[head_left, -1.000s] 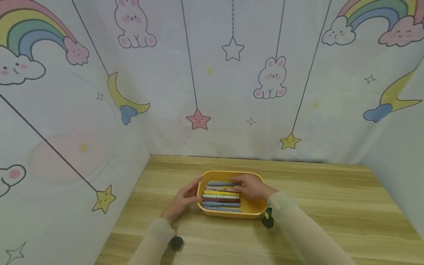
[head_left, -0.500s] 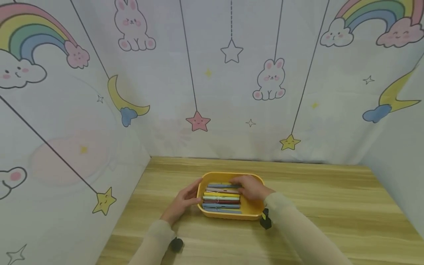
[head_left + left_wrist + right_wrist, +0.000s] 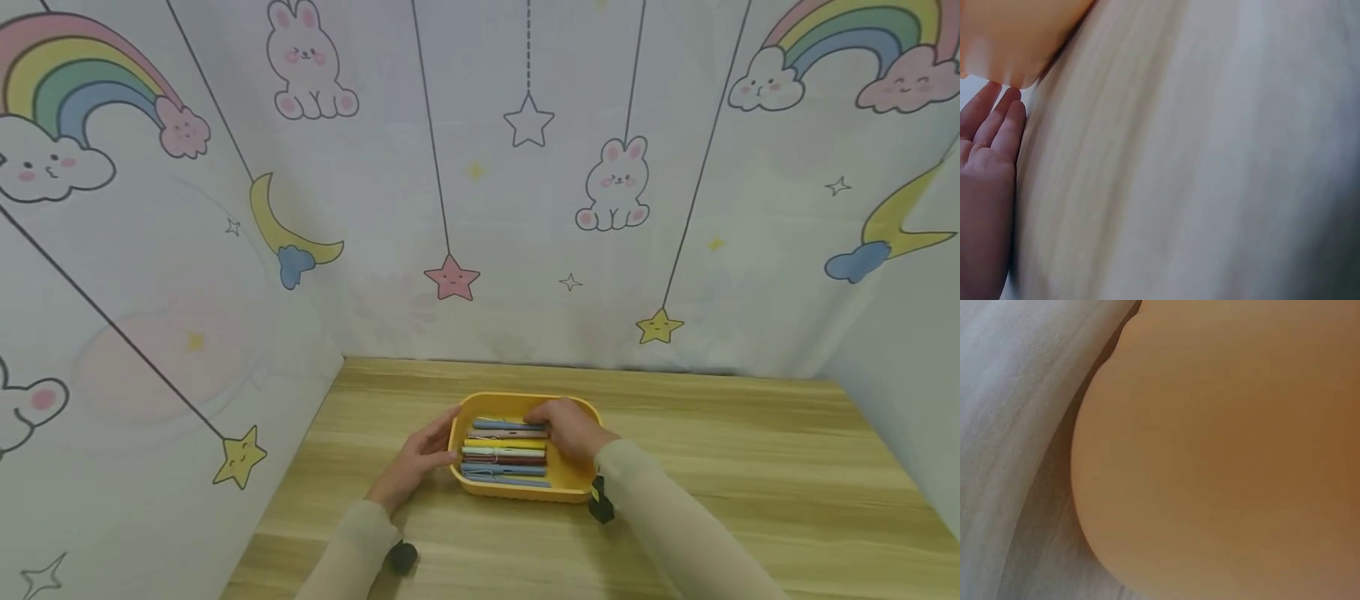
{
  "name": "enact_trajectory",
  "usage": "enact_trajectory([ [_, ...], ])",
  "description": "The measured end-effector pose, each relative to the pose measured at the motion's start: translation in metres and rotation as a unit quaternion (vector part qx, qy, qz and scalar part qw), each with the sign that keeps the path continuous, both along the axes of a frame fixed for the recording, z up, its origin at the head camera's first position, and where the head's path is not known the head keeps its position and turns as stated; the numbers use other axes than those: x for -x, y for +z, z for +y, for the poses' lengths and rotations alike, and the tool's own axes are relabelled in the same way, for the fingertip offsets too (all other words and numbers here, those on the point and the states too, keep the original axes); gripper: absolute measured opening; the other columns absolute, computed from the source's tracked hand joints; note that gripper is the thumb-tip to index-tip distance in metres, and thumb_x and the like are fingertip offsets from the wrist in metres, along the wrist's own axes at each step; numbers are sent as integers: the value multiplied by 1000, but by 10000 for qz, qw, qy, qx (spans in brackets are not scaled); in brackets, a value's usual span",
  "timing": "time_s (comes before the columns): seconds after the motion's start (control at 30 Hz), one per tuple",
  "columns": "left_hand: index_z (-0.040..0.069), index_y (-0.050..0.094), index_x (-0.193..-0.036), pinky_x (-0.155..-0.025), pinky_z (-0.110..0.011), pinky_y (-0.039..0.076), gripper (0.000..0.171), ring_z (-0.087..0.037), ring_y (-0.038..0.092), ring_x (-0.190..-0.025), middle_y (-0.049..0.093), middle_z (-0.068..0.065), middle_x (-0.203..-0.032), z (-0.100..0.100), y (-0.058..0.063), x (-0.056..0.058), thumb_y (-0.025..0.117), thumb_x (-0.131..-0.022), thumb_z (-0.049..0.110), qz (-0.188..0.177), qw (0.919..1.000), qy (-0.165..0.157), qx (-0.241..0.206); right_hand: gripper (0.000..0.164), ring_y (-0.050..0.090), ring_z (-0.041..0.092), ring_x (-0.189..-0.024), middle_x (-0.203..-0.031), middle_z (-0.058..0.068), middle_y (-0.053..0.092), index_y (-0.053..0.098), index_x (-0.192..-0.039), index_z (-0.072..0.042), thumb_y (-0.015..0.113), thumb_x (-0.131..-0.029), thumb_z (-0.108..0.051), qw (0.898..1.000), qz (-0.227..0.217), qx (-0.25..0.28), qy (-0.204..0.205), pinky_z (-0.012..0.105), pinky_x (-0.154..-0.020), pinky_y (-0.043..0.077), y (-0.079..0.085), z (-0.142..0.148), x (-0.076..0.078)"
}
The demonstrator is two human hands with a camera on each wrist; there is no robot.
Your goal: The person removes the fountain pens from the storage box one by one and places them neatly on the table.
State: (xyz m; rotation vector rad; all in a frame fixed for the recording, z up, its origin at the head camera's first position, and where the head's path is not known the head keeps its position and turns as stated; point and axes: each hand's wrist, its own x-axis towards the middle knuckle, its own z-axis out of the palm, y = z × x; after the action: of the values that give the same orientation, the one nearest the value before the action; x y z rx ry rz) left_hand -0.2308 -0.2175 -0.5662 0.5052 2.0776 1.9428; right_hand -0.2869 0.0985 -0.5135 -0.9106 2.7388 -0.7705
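Observation:
A yellow plastic basket (image 3: 525,495) rests on the table with several pens lying side by side in it, clips toward the left. My left hand (image 3: 408,471) lies at its left end, fingers and thumb spread along the wall. In the left wrist view, straight fingers (image 3: 1007,128) reach the basket's end (image 3: 1007,44). Inside the basket, at the pens' right ends, my right hand (image 3: 573,429) pinches the farthest blue pen (image 3: 497,424), covering its right end. Nearer lie a yellow pen (image 3: 495,444), a dark red pen (image 3: 517,460) and blue pens. The right wrist view shows only the basket's outer wall (image 3: 1210,450).
The wood-grain table (image 3: 750,467) extends around the basket. A white cloth backdrop (image 3: 525,208) printed with rabbits, stars and rainbows stands behind and to the sides. Black wrist devices (image 3: 600,500) hang from both sleeves.
My right hand has shifted slightly toward me and curled in closer over the end of the farthest blue pen. The left hand keeps its place at the basket; the head view has tilted a little.

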Motion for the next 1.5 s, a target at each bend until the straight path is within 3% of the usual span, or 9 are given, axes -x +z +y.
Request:
enact_trajectory([
  [0.33,18,34,-166,-118,-22,35,73,-32,33,-156,31,-7,-172,-1,0,0,67,-102,7,-13,10000,-27,-45,26,63,9,-83,-91,-13,72,82,-95,-21,68,-99,0,9997,94,-164,-147,36,-86,58,-5,-7,0],
  [0.67,21,35,-166,-122,-33,34,73,-31,36,-155,33,-8,-171,0,1,1,68,-102,10,-47,10000,34,32,22,56,8,-69,-79,-10,69,77,-84,-19,70,-98,-3,9991,387,-134,135,29,-69,52,-1,-8,0],
  [0.9,19,34,-166,-120,-27,36,72,-33,35,-155,32,-9,-171,0,2,1,67,-102,9,-13,10000,-5,11,15,58,9,-72,-82,-7,70,77,-92,-14,72,-97,-1,9973,624,-365,153,32,-73,56,0,-9,-3],
  [1.07,21,35,-166,-122,-33,34,72,-31,35,-155,33,-8,-171,0,3,-1,67,-102,10,-47,10000,35,77,9,59,10,-74,-86,-4,70,76,-100,-11,75,-96,-3,9957,619,-694,-35,34,-76,59,5,-12,-7],
  [1.27,21,35,-166,-124,-38,32,73,-31,36,-155,34,-8,-170,0,2,-1,68,-102,10,-19,9999,62,145,6,56,10,-72,-82,-6,66,75,-96,-13,79,-94,-9,9910,741,-1051,-358,33,-74,56,8,-16,-11],
  [1.37,21,35,-166,-123,-34,32,73,-30,35,-155,33,-7,-171,0,2,-1,68,-102,10,3,9999,49,161,6,56,13,-72,-81,-5,66,75,-95,-13,79,-94,-10,9901,773,-1076,-462,35,-73,55,10,-15,-12],
  [1.5,23,35,-166,-121,-28,33,73,-29,33,-156,32,-6,-171,0,2,0,68,-102,11,23,9998,27,183,13,66,17,-81,-90,-1,72,76,-105,-10,80,-92,-7,9918,752,-872,-548,39,-78,59,12,-13,-14],
])
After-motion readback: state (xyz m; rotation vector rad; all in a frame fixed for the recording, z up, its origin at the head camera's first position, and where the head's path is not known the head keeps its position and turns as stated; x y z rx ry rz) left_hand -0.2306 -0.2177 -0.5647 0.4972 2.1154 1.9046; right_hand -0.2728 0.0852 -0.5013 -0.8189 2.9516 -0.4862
